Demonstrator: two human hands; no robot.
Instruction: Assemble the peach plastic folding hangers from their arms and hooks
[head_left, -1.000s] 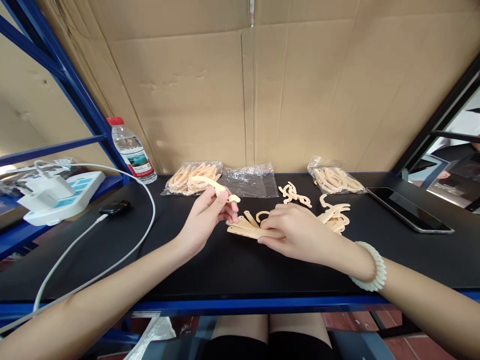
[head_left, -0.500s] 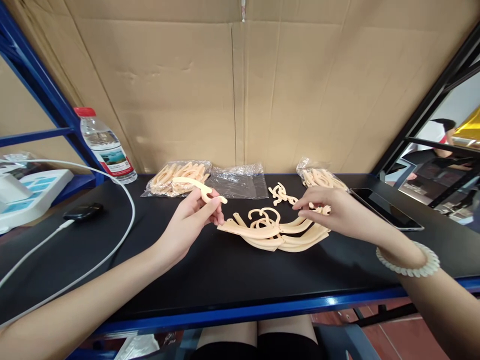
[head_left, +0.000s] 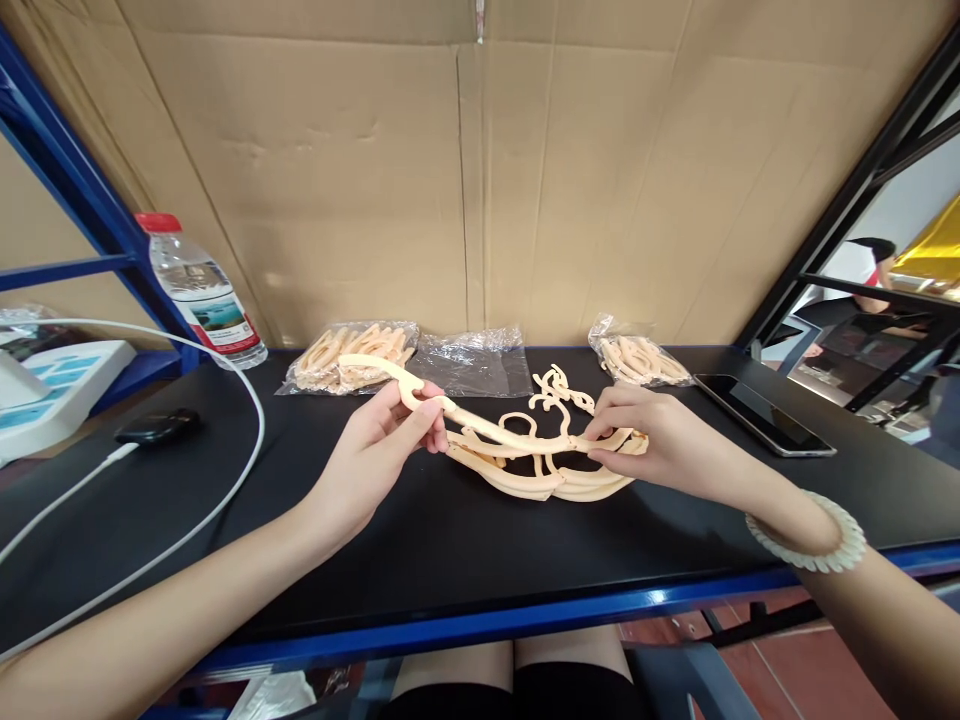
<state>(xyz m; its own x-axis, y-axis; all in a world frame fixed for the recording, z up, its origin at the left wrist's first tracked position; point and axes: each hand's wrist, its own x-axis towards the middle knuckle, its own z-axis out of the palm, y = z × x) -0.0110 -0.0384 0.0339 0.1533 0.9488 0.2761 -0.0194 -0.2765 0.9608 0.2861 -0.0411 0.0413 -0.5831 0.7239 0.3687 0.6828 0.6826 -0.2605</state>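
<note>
My left hand (head_left: 390, 430) pinches a cream curved hanger arm (head_left: 375, 368), its long end pointing up and left. My right hand (head_left: 645, 430) has its fingers closed on a cream plastic hanger (head_left: 517, 437), lifted over the pile with its hook upward. The hanger's left end meets the near end of the arm at my left fingertips; whether they are joined I cannot tell. Beneath lies a pile of similar hangers (head_left: 525, 488) on the black table. Several small cream hooks (head_left: 559, 385) lie just behind.
Clear bags of cream parts stand at the back, one left (head_left: 352, 355) and one right (head_left: 641, 360). Between them lies a flat plastic bag (head_left: 472, 362). A water bottle (head_left: 206, 300), black device (head_left: 157, 427) and white cable (head_left: 259, 440) are left; a tablet (head_left: 765, 415) is right.
My right hand has taken hold of a hanger from the pile and raised it, bringing its left end to the arm in my left hand. The left hand has hardly moved.
</note>
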